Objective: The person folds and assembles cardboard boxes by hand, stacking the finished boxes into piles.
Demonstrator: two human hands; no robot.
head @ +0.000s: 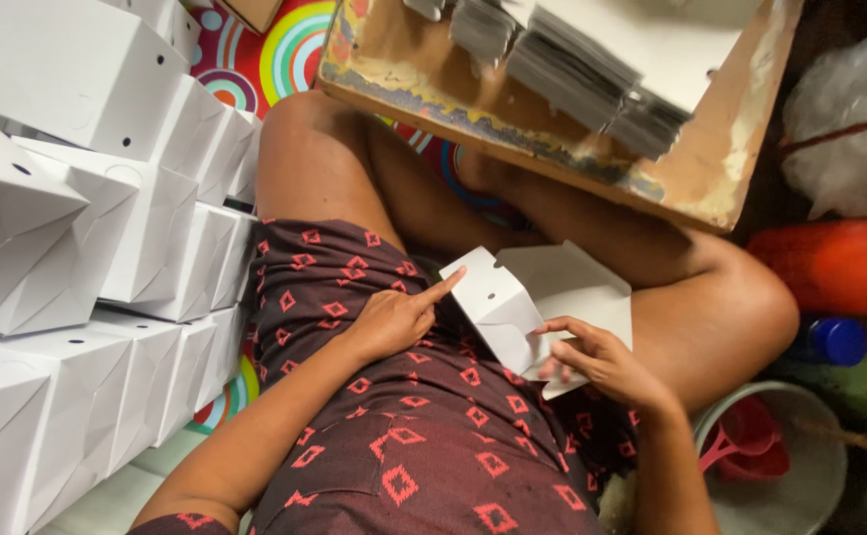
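I sit cross-legged with a half-folded white cardboard box (528, 297) in my lap. My left hand (394, 319) touches the box's left flap with its index finger stretched out and the other fingers curled. My right hand (597, 359) pinches the lower right panel of the box between thumb and fingers. The box's top flaps stand open. My shorts are dark maroon with red diamond marks.
Folded white boxes (77, 228) are stacked in rows on my left. A worn wooden board (696, 173) ahead carries piles of flat box blanks (592, 74). At right are an orange container (835, 266), a blue cap (838, 341) and a grey bucket (810, 490).
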